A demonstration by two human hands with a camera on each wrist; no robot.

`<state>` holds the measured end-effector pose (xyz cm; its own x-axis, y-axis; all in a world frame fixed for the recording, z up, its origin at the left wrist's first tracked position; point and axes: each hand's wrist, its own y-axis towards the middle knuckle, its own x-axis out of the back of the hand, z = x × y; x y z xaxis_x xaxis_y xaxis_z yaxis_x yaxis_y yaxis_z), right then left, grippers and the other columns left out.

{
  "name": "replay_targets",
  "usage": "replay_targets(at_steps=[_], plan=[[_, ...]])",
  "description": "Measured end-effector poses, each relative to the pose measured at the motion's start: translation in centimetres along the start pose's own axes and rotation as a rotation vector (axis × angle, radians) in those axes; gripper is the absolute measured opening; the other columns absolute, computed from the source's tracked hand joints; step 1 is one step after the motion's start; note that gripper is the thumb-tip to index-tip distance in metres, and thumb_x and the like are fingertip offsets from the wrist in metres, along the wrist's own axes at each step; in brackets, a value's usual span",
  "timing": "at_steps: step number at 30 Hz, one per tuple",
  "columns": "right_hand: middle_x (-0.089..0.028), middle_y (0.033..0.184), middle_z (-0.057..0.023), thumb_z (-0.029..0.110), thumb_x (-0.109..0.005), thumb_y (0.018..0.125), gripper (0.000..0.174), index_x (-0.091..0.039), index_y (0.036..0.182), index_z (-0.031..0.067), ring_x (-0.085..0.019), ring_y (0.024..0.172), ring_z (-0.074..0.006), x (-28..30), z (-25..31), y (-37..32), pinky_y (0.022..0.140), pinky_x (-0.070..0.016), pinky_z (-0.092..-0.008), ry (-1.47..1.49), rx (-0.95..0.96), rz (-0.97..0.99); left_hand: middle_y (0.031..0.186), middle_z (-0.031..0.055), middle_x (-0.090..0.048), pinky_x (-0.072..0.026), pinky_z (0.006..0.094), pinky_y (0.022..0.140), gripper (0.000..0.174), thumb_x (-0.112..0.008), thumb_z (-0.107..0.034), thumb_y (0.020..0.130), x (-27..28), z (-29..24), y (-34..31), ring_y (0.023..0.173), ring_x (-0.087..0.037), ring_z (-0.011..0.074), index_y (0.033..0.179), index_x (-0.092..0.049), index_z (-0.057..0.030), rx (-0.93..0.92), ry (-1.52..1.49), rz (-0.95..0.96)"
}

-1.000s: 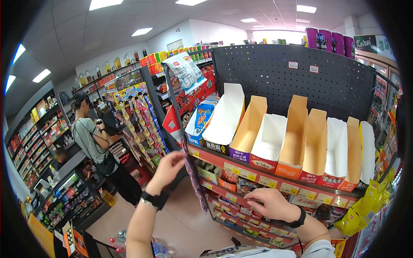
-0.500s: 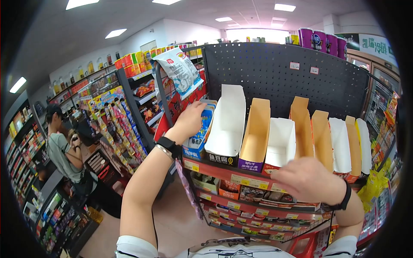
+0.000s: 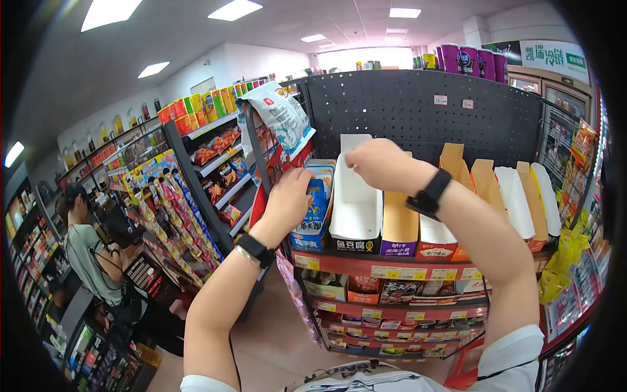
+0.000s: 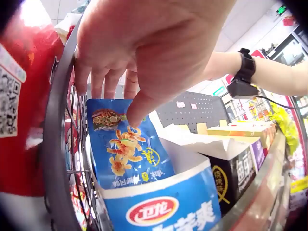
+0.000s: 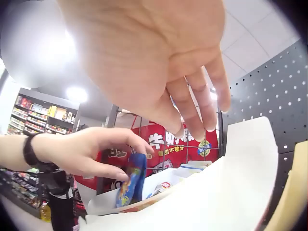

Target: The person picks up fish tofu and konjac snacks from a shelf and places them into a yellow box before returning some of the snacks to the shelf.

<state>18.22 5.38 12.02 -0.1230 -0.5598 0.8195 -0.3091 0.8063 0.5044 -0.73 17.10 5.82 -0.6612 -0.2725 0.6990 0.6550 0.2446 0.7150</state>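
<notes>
At the left end of the top shelf, my left hand is over a blue carton. In the left wrist view its thumb lies on the front of a blue packet standing in the carton, fingers behind. The right wrist view shows that packet pinched between thumb and fingers of my left hand. My right hand hovers over the tall white-lined carton beside it, holding nothing; its fingers hang loosely extended in the right wrist view.
More open cartons line the shelf to the right, before a dark perforated panel. A white-blue bag hangs at the rack's left edge. Lower shelves hold packets. A person stands at the far left; yellow bags hang right.
My left hand has risen from beside the rack to the blue carton and taken hold of a packet. My right hand has moved up and left from the shelf front. The view has shifted.
</notes>
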Motion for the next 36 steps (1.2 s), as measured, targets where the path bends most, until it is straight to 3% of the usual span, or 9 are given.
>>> replay_targets(at_steps=[5, 11, 22, 25, 28, 30, 36], plan=[[-0.063, 0.087, -0.0138, 0.004, -0.056, 0.074, 0.016, -0.064, 0.088, 0.0054, -0.058, 0.087, -0.0304, -3.4, 1.2, 5.0, 0.076, -0.0462, -0.0379, 0.067, -0.017, 0.100, 0.101, 0.0136, -0.056, -0.0431, 0.0388, 0.081, 0.036, -0.064, 0.000, 0.068, 2.4, -1.4, -1.6, 0.097, -0.052, 0.0320, 0.101, -0.051, -0.0051, -0.007, 0.017, -0.024], [-0.063, 0.084, -0.0168, 0.006, -0.056, 0.069, 0.015, -0.064, 0.083, 0.0048, -0.059, 0.090, -0.0319, -8.2, 0.7, 7.4, 0.074, -0.0483, -0.0398, 0.009, 0.007, 0.053, 0.095, 0.0118, -0.059, -0.0437, 0.0390, 0.079, 0.033, -0.063, -0.003, 0.070, 3.9, -1.0, -2.7, 0.094, -0.054, 0.0310, 0.101, -0.053, -0.0066, 0.002, 0.016, 0.012], [-0.064, 0.085, -0.0154, 0.006, -0.056, 0.067, 0.018, -0.063, 0.084, 0.0042, -0.062, 0.085, -0.0313, -8.0, 0.8, 8.3, 0.072, -0.0486, -0.0414, 0.039, -0.134, 0.106, 0.093, 0.0095, -0.060, -0.0460, 0.0367, 0.076, 0.032, -0.064, -0.003, 0.070, 4.3, -0.2, -3.2, 0.091, -0.056, 0.0283, 0.101, -0.057, -0.0091, 0.001, 0.057, 0.010], [-0.063, 0.087, -0.0160, 0.011, -0.062, 0.068, 0.016, -0.063, 0.082, 0.0035, -0.061, 0.086, -0.0310, -8.4, 1.2, 8.5, 0.073, -0.0482, -0.0410, 0.109, -0.210, 0.071, 0.092, 0.0083, -0.061, -0.0467, 0.0358, 0.075, 0.030, -0.065, -0.004, 0.070, 4.4, -0.1, -3.3, 0.089, -0.057, 0.0270, 0.099, -0.060, -0.0098, -0.010, 0.053, 0.021], [-0.064, 0.080, -0.0147, 0.021, -0.072, 0.063, 0.028, -0.063, 0.083, 0.0030, -0.062, 0.079, -0.0302, -7.5, 1.8, 8.0, 0.069, -0.0481, -0.0369, 0.244, -0.215, -0.015, 0.088, 0.0073, -0.061, -0.0469, 0.0354, 0.073, 0.027, -0.065, -0.006, 0.069, 4.6, -0.1, -3.3, 0.087, -0.057, 0.0265, 0.096, -0.060, -0.0096, -0.029, 0.071, 0.044], [-0.064, 0.083, -0.0160, 0.032, -0.075, 0.060, 0.039, -0.064, 0.082, 0.0016, -0.062, 0.080, -0.0305, -7.0, 2.4, 8.1, 0.072, -0.0491, -0.0375, 0.291, -0.272, 0.135, 0.085, 0.0062, -0.061, -0.0468, 0.0353, 0.070, 0.023, -0.066, -0.008, 0.069, 4.7, 0.0, -3.4, 0.085, -0.057, 0.0258, 0.092, -0.061, -0.0093, -0.021, 0.094, 0.063], [-0.064, 0.083, -0.0145, 0.033, -0.074, 0.062, 0.038, -0.066, 0.084, 0.0039, -0.062, 0.080, -0.0298, -6.7, 3.1, 8.1, 0.071, -0.0488, -0.0370, 0.288, -0.355, 0.183, 0.082, 0.0049, -0.061, -0.0469, 0.0352, 0.068, 0.013, -0.066, -0.010, 0.069, 4.6, 0.7, -3.7, 0.081, -0.057, 0.0247, 0.081, -0.063, -0.0077, -0.067, 0.069, 0.027]])
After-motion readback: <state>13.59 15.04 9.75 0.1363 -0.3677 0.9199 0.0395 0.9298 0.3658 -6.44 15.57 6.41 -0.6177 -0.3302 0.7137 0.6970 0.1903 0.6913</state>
